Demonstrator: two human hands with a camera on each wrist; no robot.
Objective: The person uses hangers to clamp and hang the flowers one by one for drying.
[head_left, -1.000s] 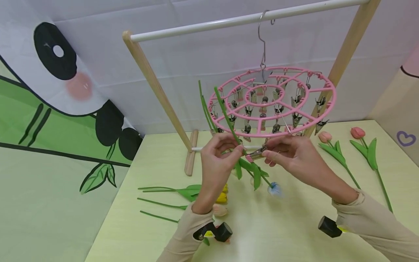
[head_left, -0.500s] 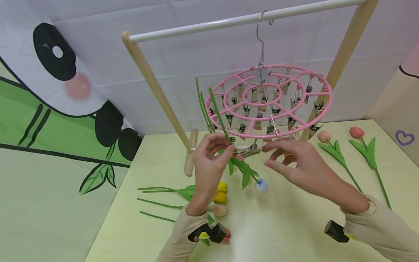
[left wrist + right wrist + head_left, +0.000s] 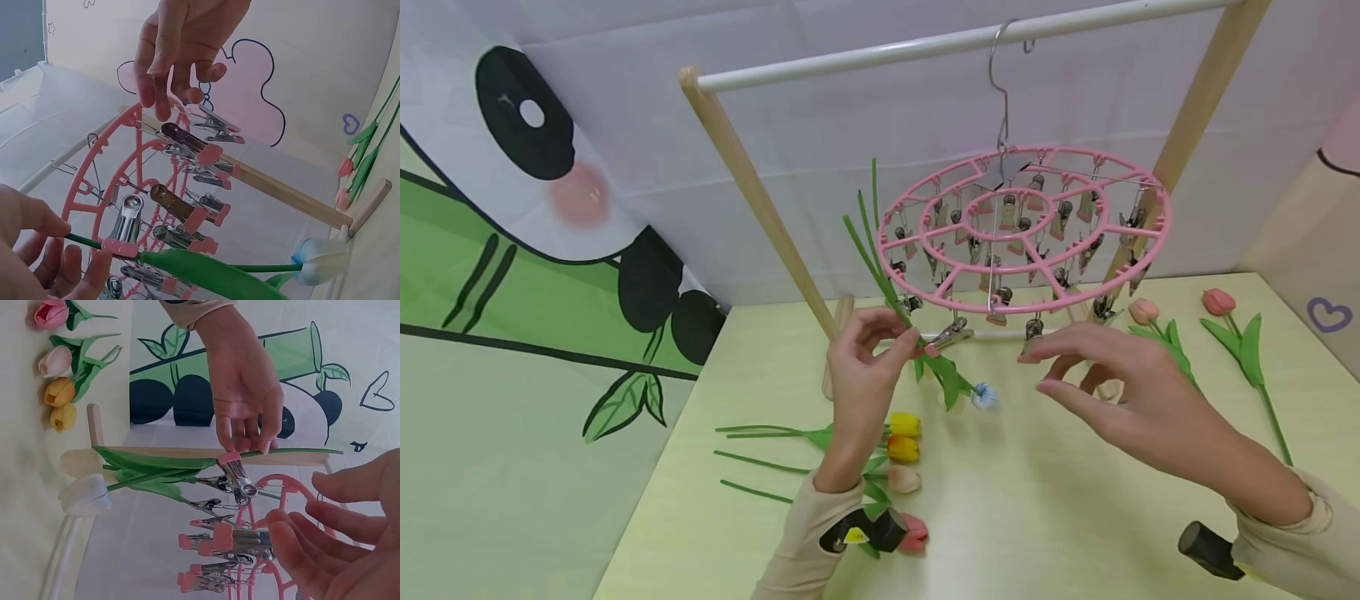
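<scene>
A white wall cloth printed with a cartoon panda [image 3: 557,200] stands behind a light table [image 3: 1037,517], and a rack's white rail [image 3: 850,61] carries the pink hanger [image 3: 1037,310]. From my distant seat I see the blue tulip [image 3: 206,269] below the hanger's near left edge, tilted bloom downward. The left hand [image 3: 861,358], just beside that edge, pinches its stem between thumb and fingers, and a clip [image 3: 128,225] hanging from the hanger bites the stem close by. The right hand [image 3: 1138,392], below the hanger's near right edge, is loosely curved around nothing; I cannot tell whether its fingertips brush the nearest clip. Farther below and left of the hanger lie a yellow tulip [image 3: 905,425] and others; to its right lie two pink tulips. I judge that the stem could slip or swivel if the left hand lets go while the clip's bite is shallow, and a knock from the right hand could set the hanger swinging and snag leaves on neighbouring clips. The left wrist view shows me the clip's pink tips across the stem, which the head view leaves small, while only the right wrist view shows leaves crowding behind this tulip near other clips.
</scene>
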